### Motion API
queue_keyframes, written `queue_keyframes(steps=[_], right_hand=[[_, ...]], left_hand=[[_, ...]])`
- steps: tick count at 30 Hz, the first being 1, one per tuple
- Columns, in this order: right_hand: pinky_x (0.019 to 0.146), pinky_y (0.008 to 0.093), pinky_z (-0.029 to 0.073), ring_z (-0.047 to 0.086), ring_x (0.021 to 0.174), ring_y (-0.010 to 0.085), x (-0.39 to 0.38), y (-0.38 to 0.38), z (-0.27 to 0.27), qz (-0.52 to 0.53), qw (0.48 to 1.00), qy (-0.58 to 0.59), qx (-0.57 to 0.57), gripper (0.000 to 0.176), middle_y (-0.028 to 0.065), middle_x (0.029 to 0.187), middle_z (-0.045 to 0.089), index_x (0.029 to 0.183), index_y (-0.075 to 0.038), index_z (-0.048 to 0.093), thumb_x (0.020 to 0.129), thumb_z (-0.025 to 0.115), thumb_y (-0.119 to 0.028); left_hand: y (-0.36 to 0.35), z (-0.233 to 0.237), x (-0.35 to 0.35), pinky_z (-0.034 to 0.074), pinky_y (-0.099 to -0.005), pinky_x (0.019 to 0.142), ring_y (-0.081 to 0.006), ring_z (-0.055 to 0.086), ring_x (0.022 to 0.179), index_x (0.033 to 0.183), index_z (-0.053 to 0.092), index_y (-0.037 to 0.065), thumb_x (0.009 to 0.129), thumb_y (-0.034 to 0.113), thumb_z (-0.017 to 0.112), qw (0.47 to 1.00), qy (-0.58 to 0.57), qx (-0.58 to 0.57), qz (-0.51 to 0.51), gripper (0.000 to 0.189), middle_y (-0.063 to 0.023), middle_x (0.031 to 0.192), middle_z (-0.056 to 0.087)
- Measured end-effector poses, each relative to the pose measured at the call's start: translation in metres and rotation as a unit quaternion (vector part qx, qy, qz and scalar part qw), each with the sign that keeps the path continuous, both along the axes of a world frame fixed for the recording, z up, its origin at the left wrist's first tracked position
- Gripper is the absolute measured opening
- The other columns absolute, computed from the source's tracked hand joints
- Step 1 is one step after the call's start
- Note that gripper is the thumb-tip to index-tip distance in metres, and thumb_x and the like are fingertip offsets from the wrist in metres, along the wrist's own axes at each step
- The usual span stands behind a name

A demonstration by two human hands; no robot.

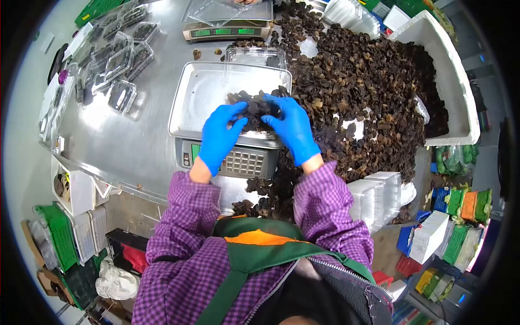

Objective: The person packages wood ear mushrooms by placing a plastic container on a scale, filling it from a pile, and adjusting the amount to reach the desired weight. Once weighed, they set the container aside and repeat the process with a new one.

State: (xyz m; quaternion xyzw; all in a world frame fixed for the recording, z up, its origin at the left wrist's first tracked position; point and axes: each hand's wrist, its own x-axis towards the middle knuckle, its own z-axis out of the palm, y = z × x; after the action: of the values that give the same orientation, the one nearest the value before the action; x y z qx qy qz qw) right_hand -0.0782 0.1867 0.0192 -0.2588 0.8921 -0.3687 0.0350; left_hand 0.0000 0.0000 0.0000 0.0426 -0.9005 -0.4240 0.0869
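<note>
Blue gloves cover both of my hands. Between them is a clump of dark wood ear mushrooms (253, 109), over the metal pan (187, 111) of a digital scale (246, 162). My left hand (221, 134) curls round the near left side of the clump, thumb and fingers bent inward. My right hand (294, 125) closes on it from the right, its fingertips partly hidden among the pieces. At the far edge of the pan sits a clear plastic tray (254, 56).
A large heap of wood ear mushrooms (346, 86) spreads to the right, against a white foam box (460, 92). Stacked clear trays (376, 200) stand at front right. Filled clear packs (122, 59) lie at left. Another scale (227, 32) is at the back, with a person's hand (246, 1) above it.
</note>
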Motion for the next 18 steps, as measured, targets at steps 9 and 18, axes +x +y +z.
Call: queue_keyframes(steps=[9,18], right_hand=[[0.070,0.0223,0.049,0.058,0.089,0.0122,-0.010,0.097,-0.038,-0.141,0.586,-0.425,-0.676,0.036,0.0068,0.115,0.062,0.126,-0.003,0.056,0.095,0.057,-0.021],[0.099,0.0347,0.049,0.048,0.125,0.0318,0.031,0.127,-0.093,-0.136,0.423,-0.516,-0.732,0.046,0.0238,0.135,0.045,0.137,0.004,0.040,0.092,0.048,0.005]], left_hand=[[-0.043,0.018,0.023,0.048,-0.0267,0.090,-0.0130,0.061,0.100,0.115,0.063,0.002,0.089,0.002,0.061,0.940,0.126,0.268,0.171,0.027,-0.0084,0.116,0.065],[-0.052,0.025,0.027,0.042,-0.0292,0.099,-0.0170,0.057,0.112,0.120,0.061,-0.002,0.091,0.006,0.057,0.935,0.093,0.298,0.170,0.030,-0.0107,0.121,0.063]])
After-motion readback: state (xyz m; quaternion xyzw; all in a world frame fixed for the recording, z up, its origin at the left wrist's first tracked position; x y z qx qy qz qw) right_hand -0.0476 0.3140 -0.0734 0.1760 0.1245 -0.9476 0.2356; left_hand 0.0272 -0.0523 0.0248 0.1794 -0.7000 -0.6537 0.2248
